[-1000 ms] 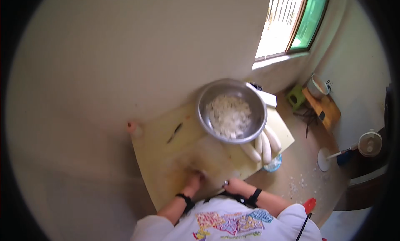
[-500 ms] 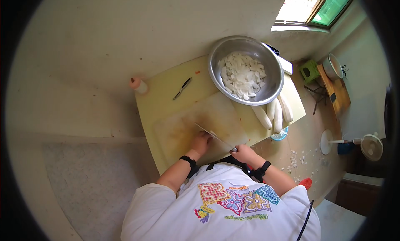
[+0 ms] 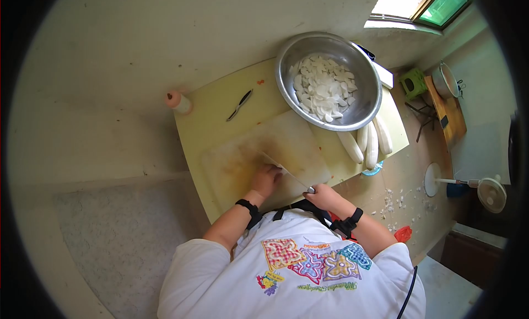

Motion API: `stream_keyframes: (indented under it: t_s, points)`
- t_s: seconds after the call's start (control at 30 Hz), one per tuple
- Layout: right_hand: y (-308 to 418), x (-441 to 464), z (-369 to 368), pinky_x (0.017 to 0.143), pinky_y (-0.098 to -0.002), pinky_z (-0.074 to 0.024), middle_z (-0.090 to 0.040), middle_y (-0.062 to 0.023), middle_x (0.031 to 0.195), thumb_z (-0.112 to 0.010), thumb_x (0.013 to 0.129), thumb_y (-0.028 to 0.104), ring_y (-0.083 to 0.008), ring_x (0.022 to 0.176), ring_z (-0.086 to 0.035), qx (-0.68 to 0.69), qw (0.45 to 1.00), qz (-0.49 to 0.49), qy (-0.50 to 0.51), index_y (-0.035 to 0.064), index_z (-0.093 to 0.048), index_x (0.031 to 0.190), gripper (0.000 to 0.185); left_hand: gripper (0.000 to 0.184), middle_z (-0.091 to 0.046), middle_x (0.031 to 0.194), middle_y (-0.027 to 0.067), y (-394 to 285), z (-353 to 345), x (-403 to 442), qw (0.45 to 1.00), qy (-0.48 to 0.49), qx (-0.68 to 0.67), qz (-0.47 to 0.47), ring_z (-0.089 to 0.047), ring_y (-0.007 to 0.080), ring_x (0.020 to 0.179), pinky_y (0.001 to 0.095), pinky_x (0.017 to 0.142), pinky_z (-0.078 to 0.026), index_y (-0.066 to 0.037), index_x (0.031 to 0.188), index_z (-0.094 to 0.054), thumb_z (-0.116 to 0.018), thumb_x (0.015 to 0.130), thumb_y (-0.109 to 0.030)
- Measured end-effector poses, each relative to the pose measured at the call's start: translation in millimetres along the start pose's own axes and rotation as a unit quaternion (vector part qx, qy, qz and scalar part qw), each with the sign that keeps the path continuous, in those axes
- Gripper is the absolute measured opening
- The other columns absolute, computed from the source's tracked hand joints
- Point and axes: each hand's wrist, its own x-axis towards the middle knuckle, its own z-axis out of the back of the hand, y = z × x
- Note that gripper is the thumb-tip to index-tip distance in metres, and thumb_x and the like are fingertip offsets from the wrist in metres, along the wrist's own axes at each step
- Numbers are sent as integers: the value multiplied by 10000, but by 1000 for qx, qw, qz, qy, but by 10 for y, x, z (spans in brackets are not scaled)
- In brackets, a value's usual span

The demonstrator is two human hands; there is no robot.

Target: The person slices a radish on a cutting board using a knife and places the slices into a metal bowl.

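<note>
My right hand (image 3: 324,198) is wrapped round the handle of a knife (image 3: 292,176), whose thin blade points up and left over the stained cutting board (image 3: 297,133). Beside the blade, my left hand (image 3: 266,179) presses on a small white piece (image 3: 281,168) with its fingers bent together; most of that piece is hidden. Above the board stands a large metal bowl (image 3: 363,79) holding many white slices (image 3: 325,90). Several long, pale peeled vegetables (image 3: 372,145) lie just below the bowl, at the right of the table.
A peeler (image 3: 239,105) and a pink-topped bottle (image 3: 179,102) are on the yellow table (image 3: 217,96). Down on the floor at the right are white scraps (image 3: 402,203), a blue-rimmed container (image 3: 373,169) and a white fan (image 3: 490,195). A pot (image 3: 445,80) rests on a wooden bench (image 3: 449,115).
The view has shifted, so the table sits higher in the picture than a second ago. Both hands remain over the board's lower edge, with the knife blade now plainly visible between them.
</note>
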Motion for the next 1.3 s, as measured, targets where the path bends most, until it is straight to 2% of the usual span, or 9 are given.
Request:
stream_keyframes:
  t_s: [0.13, 0.23, 0.4, 0.53, 0.6, 0.7, 0.83, 0.9, 1.3]
  points:
    - [68, 24, 1, 801, -432, -523, -701, -253, 894, -625, 910, 355, -388, 839, -674, -16, 999, -29, 20, -25, -699, 1004, 399, 115, -698, 970, 110, -7, 24, 6, 1000, 0, -12, -1, -646, 321, 923, 434, 802, -541, -87, 894, -720, -718, 795, -146]
    - [76, 0, -35, 809, -468, -528, -683, -294, 896, -605, 897, 344, -440, 858, -669, -25, 999, -21, -7, -39, -704, 953, 399, 119, -698, 972, 106, 11, 13, 1, 1000, 6, 1, -1, -647, 316, 923, 434, 801, -540, -93, 902, -724, -719, 795, -144]
    - [-28, 45, -132, 809, -465, -530, -684, -295, 904, -596, 899, 314, -446, 864, -666, 35, 999, -17, -14, -27, -698, 993, 368, 120, -697, 983, 110, -7, 28, 6, 1000, -9, -5, -5, -651, 322, 924, 428, 800, -544, -89, 907, -719, -722, 804, -150]
    - [-19, 44, -133, 808, -461, -531, -687, -290, 901, -598, 900, 302, -443, 865, -669, 13, 1000, -14, -11, -16, -694, 1023, 354, 129, -695, 990, 119, -18, 36, 5, 1000, -3, -2, -3, -652, 329, 928, 425, 800, -546, -78, 920, -715, -723, 817, -155]
    - [-61, 90, -160, 724, -410, -524, -694, -222, 814, -625, 914, 296, -322, 747, -661, 32, 999, -4, -26, -13, -697, 1004, 330, 131, -694, 986, 120, -16, 29, 14, 1000, -3, -4, -6, -651, 330, 921, 427, 797, -545, -77, 920, -716, -726, 811, -149]
    - [-13, 59, -97, 677, -420, -512, -677, -204, 745, -625, 915, 297, -318, 673, -631, 34, 999, -40, -2, -24, -695, 933, 328, 134, -693, 978, 122, -1, 18, 8, 1000, -11, -10, -12, -650, 331, 907, 430, 793, -543, -75, 917, -719, -731, 801, -140]
    - [-59, 79, -133, 642, -424, -500, -648, -200, 683, -628, 910, 294, -317, 620, -601, 55, 998, -22, -21, -32, -682, 866, 333, 127, -693, 966, 121, 18, -3, 18, 999, -24, -25, -23, -650, 328, 896, 431, 784, -542, -76, 898, -723, -740, 787, -136]
    - [0, 86, -130, 729, -443, -535, -676, -280, 826, -596, 897, 261, -416, 770, -668, 12, 999, -45, 12, -11, -692, 955, 294, 123, -692, 961, 120, 9, 11, 21, 999, -21, -23, -22, -649, 327, 892, 429, 782, -541, -77, 891, -724, -744, 786, -137]
    - [-151, 302, -312, 705, -479, -523, -663, -271, 763, -597, 901, 280, -443, 711, -643, -20, 998, 3, -54, -22, -687, 833, 323, 115, -692, 956, 122, 41, -9, 25, 999, -16, -14, -28, -639, 326, 900, 424, 793, -536, -72, 871, -729, -754, 777, -132]
